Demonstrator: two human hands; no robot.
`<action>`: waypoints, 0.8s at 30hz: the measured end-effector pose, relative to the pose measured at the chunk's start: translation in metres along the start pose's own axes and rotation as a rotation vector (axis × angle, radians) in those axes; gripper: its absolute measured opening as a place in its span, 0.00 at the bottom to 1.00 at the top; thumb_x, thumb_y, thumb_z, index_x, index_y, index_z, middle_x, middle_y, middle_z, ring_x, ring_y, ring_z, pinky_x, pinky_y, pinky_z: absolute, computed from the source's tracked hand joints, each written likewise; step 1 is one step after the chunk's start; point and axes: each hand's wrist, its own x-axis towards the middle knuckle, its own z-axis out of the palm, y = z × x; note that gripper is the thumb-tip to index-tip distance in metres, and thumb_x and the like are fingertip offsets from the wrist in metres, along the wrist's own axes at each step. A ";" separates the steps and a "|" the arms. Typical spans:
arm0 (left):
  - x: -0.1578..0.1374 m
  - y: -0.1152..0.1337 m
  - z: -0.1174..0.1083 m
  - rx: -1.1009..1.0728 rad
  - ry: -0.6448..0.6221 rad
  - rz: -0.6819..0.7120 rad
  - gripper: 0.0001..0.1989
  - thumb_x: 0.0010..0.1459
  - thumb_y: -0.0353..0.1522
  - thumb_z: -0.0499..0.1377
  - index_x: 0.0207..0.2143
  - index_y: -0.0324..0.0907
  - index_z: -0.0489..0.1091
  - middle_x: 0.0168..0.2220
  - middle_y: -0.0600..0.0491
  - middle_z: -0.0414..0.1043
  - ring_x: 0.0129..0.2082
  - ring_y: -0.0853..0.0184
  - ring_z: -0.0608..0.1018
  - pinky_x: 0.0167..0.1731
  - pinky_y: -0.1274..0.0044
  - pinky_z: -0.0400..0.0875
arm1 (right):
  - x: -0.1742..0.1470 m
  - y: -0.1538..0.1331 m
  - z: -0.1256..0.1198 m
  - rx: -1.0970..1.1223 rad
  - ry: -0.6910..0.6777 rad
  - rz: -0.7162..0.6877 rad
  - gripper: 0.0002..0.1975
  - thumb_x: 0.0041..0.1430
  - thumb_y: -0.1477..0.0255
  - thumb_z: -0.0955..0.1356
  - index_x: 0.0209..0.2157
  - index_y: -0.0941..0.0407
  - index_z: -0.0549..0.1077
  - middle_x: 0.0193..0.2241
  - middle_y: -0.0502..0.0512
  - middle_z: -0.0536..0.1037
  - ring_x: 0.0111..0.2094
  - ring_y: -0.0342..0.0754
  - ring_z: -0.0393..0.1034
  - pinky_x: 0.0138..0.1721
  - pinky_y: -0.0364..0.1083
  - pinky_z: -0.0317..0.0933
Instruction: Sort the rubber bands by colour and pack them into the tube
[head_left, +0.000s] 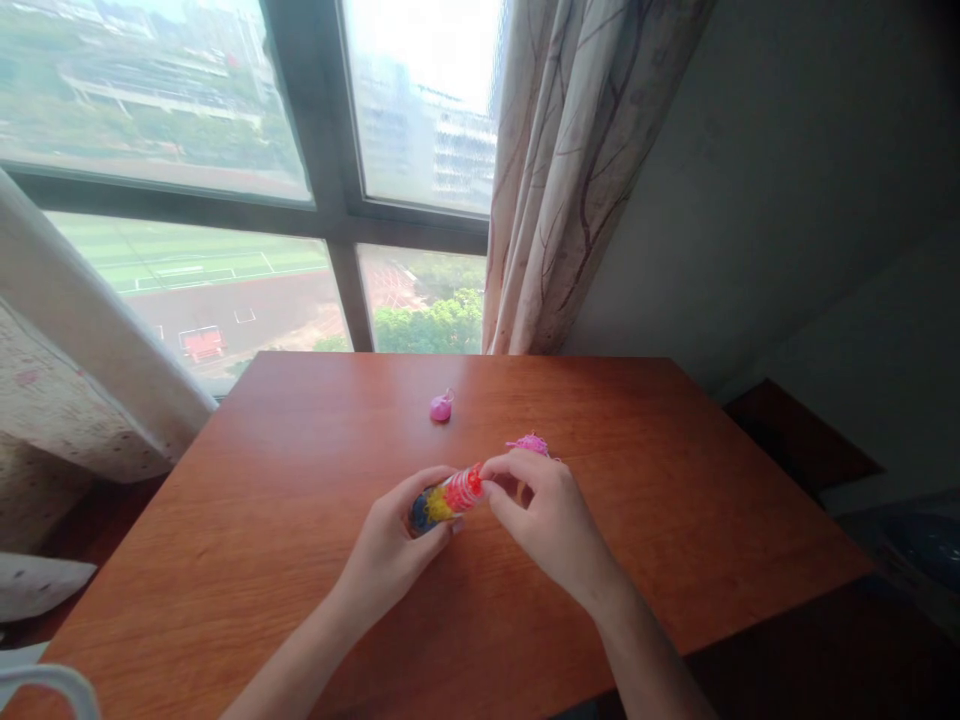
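Note:
My left hand [397, 545] is wrapped round a small clear bottle [439, 507], which lies tilted with its mouth toward the right. Layers of blue, yellow and red, which look like small elastic bands, show through its wall. At the red end, thumb and forefinger of my right hand [551, 520] are pinched together by the mouth; what is between them is too small to make out. Just behind my right hand lies a loose heap of pink elastic bands [531, 443], partly hidden by the fingers. A round pink cap with a loop [441, 406] stands farther back.
Everything is over a brown wooden table [300, 440] that reaches back to a window. Curtains [555, 180] hang at both sides of the window. A white curved object [56, 680] shows at the lower left corner.

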 end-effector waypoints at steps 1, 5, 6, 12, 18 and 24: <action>0.000 0.000 0.000 0.005 0.009 0.004 0.17 0.51 0.32 0.64 0.45 0.41 0.73 0.43 0.50 0.79 0.42 0.61 0.79 0.43 0.74 0.74 | -0.002 -0.002 -0.002 -0.047 -0.015 -0.021 0.08 0.60 0.76 0.66 0.34 0.55 0.77 0.30 0.50 0.77 0.31 0.44 0.69 0.35 0.42 0.59; 0.000 0.001 -0.001 0.015 0.040 -0.001 0.17 0.51 0.32 0.64 0.45 0.41 0.73 0.43 0.49 0.79 0.43 0.60 0.79 0.44 0.73 0.74 | -0.011 -0.011 -0.008 -0.206 -0.146 -0.048 0.16 0.62 0.79 0.61 0.43 0.52 0.77 0.33 0.52 0.77 0.34 0.46 0.70 0.37 0.42 0.57; 0.000 0.001 -0.001 0.015 0.049 -0.008 0.18 0.51 0.32 0.64 0.45 0.41 0.74 0.43 0.49 0.79 0.43 0.60 0.79 0.44 0.73 0.74 | -0.014 -0.014 -0.010 -0.240 -0.190 -0.032 0.18 0.61 0.79 0.61 0.46 0.51 0.76 0.33 0.52 0.78 0.34 0.46 0.70 0.36 0.42 0.57; -0.001 -0.002 -0.003 0.045 0.068 0.010 0.17 0.50 0.31 0.64 0.45 0.41 0.74 0.43 0.49 0.80 0.42 0.60 0.80 0.43 0.73 0.75 | -0.021 -0.019 -0.019 -0.375 -0.385 0.050 0.28 0.56 0.76 0.64 0.58 0.47 0.67 0.24 0.48 0.76 0.25 0.46 0.69 0.27 0.42 0.50; -0.003 -0.006 -0.004 0.175 0.016 0.110 0.17 0.51 0.27 0.62 0.45 0.43 0.75 0.45 0.48 0.78 0.44 0.60 0.79 0.48 0.69 0.73 | -0.015 -0.014 -0.025 -0.309 -0.545 0.041 0.25 0.52 0.77 0.63 0.53 0.50 0.71 0.21 0.46 0.75 0.21 0.45 0.66 0.25 0.41 0.48; -0.004 -0.003 -0.002 0.218 -0.072 0.203 0.19 0.49 0.25 0.61 0.45 0.45 0.75 0.44 0.48 0.78 0.45 0.58 0.78 0.48 0.68 0.73 | -0.012 -0.007 -0.018 -0.393 -0.637 0.024 0.11 0.50 0.73 0.65 0.37 0.55 0.75 0.24 0.52 0.76 0.19 0.44 0.62 0.20 0.42 0.44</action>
